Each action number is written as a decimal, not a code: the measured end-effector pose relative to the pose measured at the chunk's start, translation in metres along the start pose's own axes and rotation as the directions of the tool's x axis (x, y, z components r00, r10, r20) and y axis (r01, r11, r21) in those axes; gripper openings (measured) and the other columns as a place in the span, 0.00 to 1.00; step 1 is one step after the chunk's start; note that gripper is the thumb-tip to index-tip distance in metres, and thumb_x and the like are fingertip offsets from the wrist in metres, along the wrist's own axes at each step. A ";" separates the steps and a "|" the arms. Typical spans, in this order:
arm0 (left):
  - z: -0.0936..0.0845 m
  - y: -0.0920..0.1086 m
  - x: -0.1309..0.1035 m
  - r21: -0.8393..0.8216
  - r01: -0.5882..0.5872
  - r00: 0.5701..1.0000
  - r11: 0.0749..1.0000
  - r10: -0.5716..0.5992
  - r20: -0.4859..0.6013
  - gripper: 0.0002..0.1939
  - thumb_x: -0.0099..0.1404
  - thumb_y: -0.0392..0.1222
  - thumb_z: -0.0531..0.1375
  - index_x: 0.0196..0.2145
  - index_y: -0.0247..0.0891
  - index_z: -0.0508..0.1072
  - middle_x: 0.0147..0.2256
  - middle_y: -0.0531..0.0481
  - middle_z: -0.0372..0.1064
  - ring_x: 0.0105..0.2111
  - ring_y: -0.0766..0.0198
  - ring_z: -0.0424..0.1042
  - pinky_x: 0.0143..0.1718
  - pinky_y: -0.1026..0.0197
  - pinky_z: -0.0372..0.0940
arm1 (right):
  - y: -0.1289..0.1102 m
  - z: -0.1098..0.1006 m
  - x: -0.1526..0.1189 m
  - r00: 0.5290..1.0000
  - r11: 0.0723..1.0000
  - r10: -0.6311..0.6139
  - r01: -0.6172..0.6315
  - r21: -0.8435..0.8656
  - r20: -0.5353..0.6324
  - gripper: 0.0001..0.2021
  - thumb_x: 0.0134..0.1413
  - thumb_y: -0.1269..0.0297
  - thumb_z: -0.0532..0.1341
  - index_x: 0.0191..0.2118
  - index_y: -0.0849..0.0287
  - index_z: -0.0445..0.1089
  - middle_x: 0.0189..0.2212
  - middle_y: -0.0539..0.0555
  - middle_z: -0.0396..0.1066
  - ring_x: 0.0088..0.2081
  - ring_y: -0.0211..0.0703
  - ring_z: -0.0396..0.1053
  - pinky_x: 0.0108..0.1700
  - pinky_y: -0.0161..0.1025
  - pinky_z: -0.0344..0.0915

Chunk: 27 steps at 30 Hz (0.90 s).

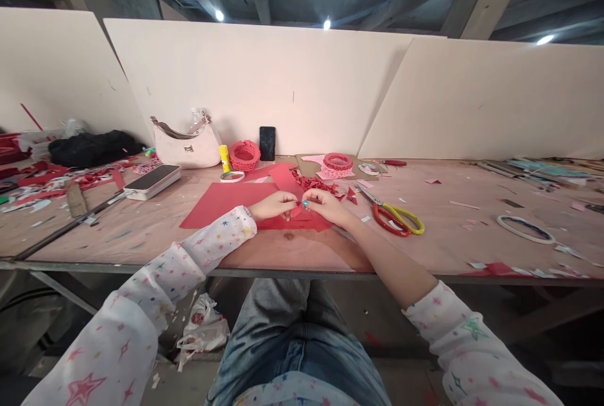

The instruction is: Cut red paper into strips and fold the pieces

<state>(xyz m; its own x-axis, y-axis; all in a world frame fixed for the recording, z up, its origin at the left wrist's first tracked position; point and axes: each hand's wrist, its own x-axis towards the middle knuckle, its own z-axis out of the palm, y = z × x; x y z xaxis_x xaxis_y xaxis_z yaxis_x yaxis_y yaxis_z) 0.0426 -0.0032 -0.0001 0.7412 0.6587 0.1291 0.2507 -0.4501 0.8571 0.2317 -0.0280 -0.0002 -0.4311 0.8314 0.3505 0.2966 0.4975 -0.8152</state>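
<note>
My left hand (274, 204) and my right hand (326, 206) meet over the red paper sheets (221, 203), fingertips almost together. Both are closed in a pinch around a small red paper piece (296, 210), partly hidden by the fingers. A small turquoise spot shows at the fingertips of my right hand. Just beyond them lies a heap of folded red paper pieces (319, 184). Scissors (395, 214) with red and yellow handles rest open to the right of my right hand.
Behind stand a red paper ring (244, 155), a red-and-pink ring stack (336, 165), a glue stick (224, 158), a phone (267, 143) and a pink handbag (187, 145). A white case (153, 182) sits left, a white hoop (525, 230) right. White boards (264, 78) wall the back.
</note>
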 end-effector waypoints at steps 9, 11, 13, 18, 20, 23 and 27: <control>0.005 -0.003 0.001 0.053 -0.045 0.999 0.998 0.044 0.013 0.07 0.60 0.39 0.51 0.28 0.33 0.64 0.22 0.54 0.63 0.21 0.71 0.66 0.25 0.68 0.61 | 0.008 0.001 0.002 0.999 0.995 -0.020 0.017 0.097 0.031 0.05 0.45 0.67 0.57 0.32 0.59 0.64 0.27 0.49 0.64 0.29 0.37 0.62 0.31 0.34 0.56; 0.007 -0.004 0.001 0.064 -0.043 0.999 0.997 0.042 0.012 0.09 0.61 0.40 0.50 0.28 0.33 0.65 0.23 0.52 0.64 0.22 0.70 0.66 0.25 0.68 0.61 | 0.010 0.002 0.003 0.999 0.996 -0.026 0.022 0.091 0.038 0.05 0.46 0.69 0.56 0.32 0.59 0.64 0.26 0.48 0.64 0.29 0.36 0.61 0.30 0.34 0.56; 0.008 -0.006 0.002 0.071 -0.050 0.999 0.996 0.050 0.010 0.11 0.61 0.43 0.51 0.28 0.33 0.66 0.23 0.52 0.65 0.22 0.70 0.66 0.25 0.68 0.61 | 0.010 0.002 0.003 0.999 0.996 -0.036 0.033 0.077 0.041 0.05 0.46 0.70 0.55 0.32 0.59 0.64 0.26 0.48 0.63 0.28 0.36 0.61 0.30 0.34 0.56; 0.010 -0.007 0.003 0.055 -0.065 0.998 0.996 0.065 0.000 0.13 0.60 0.46 0.53 0.26 0.32 0.66 0.22 0.52 0.63 0.21 0.71 0.65 0.24 0.68 0.61 | 0.009 0.003 0.003 0.998 0.997 -0.044 0.042 0.068 0.041 0.05 0.46 0.70 0.55 0.32 0.59 0.65 0.28 0.49 0.64 0.30 0.37 0.62 0.32 0.35 0.57; 0.009 -0.004 0.002 0.024 -0.063 0.998 0.998 0.063 0.003 0.13 0.60 0.46 0.53 0.25 0.32 0.66 0.22 0.52 0.64 0.22 0.71 0.64 0.25 0.68 0.61 | 0.008 0.003 0.003 0.998 0.996 -0.043 0.040 0.076 0.039 0.04 0.46 0.69 0.55 0.32 0.58 0.65 0.28 0.49 0.65 0.31 0.38 0.62 0.34 0.35 0.58; 0.008 0.001 0.000 -0.017 -0.032 0.999 0.999 0.032 -0.002 0.13 0.59 0.45 0.54 0.28 0.31 0.69 0.24 0.51 0.65 0.24 0.70 0.65 0.26 0.68 0.61 | 0.006 0.002 0.004 0.998 0.996 -0.051 0.050 0.075 0.020 0.04 0.46 0.70 0.56 0.31 0.58 0.65 0.29 0.50 0.65 0.34 0.39 0.62 0.37 0.36 0.58; 0.007 0.004 -0.001 -0.053 0.021 0.999 0.998 -0.022 -0.028 0.15 0.58 0.47 0.55 0.34 0.32 0.71 0.29 0.49 0.67 0.28 0.68 0.66 0.27 0.68 0.62 | 0.005 0.002 0.004 0.999 0.997 -0.048 0.048 0.062 -0.010 0.05 0.47 0.70 0.54 0.32 0.58 0.65 0.30 0.50 0.65 0.36 0.40 0.62 0.39 0.37 0.58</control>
<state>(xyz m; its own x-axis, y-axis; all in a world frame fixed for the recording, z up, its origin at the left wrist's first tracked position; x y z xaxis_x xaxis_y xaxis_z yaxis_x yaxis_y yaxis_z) 0.0471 -0.0099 -0.0006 0.7175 0.6855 0.1239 0.2326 -0.4034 0.8850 0.2298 -0.0221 -0.0037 -0.4367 0.8090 0.3934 0.2221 0.5207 -0.8243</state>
